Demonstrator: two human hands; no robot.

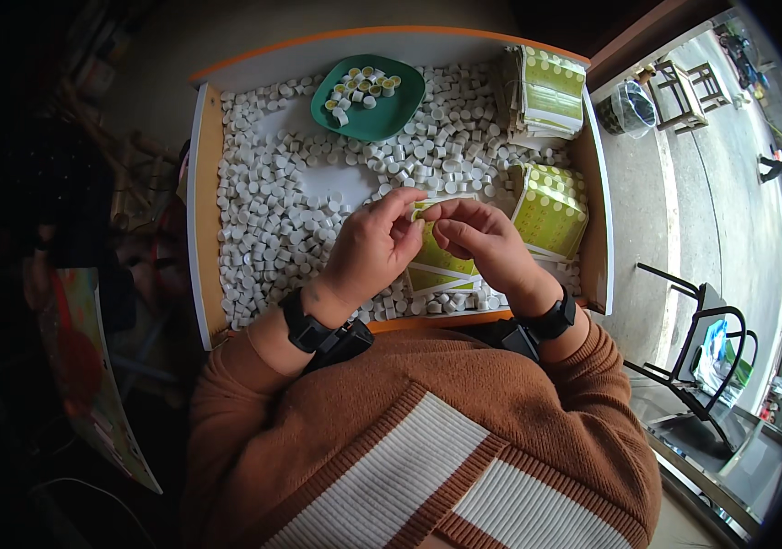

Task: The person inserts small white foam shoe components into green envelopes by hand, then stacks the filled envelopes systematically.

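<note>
My left hand [368,245] and my right hand [487,240] meet above the near middle of a shallow box, fingertips close together. Both are closed in a pinch. A small yellow-green piece [418,210] shows at the fingertips of my left hand, mostly hidden. What the right fingertips grip is too small to make out. Under the hands lie green printed sheets [446,267], partly covered by my fingers. Loose white round caps [281,220] spread around them. A green dish [372,122] farther back holds several caps with yellow-green tops.
Two stacks of green sheets stand along the box's right side, a rear stack [551,91] and a nearer stack [551,215]. An orange-edged wall [391,30] bounds the box at the back. Outside to the right are a black chair [711,352], a lined bin [629,110] and wooden stools [681,96].
</note>
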